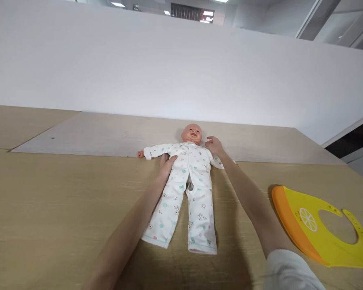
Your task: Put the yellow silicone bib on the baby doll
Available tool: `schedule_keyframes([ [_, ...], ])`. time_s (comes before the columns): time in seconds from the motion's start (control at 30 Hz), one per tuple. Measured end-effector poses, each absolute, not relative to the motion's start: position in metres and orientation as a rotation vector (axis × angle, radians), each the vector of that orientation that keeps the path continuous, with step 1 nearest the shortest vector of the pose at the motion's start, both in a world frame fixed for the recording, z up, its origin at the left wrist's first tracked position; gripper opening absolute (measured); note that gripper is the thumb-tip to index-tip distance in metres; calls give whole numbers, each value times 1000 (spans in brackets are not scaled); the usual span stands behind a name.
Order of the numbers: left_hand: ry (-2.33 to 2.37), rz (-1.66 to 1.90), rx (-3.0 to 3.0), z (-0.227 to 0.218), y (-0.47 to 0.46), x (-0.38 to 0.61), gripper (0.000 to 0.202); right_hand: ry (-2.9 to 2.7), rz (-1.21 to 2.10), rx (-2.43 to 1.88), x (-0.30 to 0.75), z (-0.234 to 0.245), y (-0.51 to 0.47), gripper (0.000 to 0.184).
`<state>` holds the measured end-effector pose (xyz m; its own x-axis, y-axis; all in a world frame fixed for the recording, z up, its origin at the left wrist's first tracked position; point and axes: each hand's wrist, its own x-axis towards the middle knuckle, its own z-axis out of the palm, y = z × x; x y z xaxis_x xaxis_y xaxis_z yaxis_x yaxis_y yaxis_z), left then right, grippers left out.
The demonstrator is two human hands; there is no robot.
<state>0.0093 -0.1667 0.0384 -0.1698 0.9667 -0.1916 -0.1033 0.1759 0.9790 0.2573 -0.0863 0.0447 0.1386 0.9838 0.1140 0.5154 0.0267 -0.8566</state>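
Note:
A baby doll (190, 177) in white printed pyjamas lies on its back on the wooden table (48, 209), head pointing away from me. My left hand (167, 164) rests on the doll's side under its outstretched arm, fingers curled against the cloth. My right hand (214, 146) touches the doll's other shoulder beside the head, fingers bent over the sleeve. Both my forearms reach across the table toward it.
A yellow and orange silicone bib (320, 231) with a lemon print lies flat at the right of the table. A white partition wall (169, 68) stands behind the table's far edge. A paler board (93, 133) covers the table's far part.

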Motion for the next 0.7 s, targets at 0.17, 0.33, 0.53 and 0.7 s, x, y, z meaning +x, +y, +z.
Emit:
schedule_keyframes([
  [0.17,1432,1215,1003,21,-186,0,48,-1895,347,-1216,221,57,-208,11],
  [0.33,1494,1271,1015,16,-226,8,38,-2653,141,-622,176,39,-321,19],
  [0.53,1383,1217,1340,3,-265,7,49,-2558,336,-848,205,57,-379,18],
  [0.7,1542,1226,1366,3,-250,-6,47,-1755,688,-1474,296,65,-396,14],
])
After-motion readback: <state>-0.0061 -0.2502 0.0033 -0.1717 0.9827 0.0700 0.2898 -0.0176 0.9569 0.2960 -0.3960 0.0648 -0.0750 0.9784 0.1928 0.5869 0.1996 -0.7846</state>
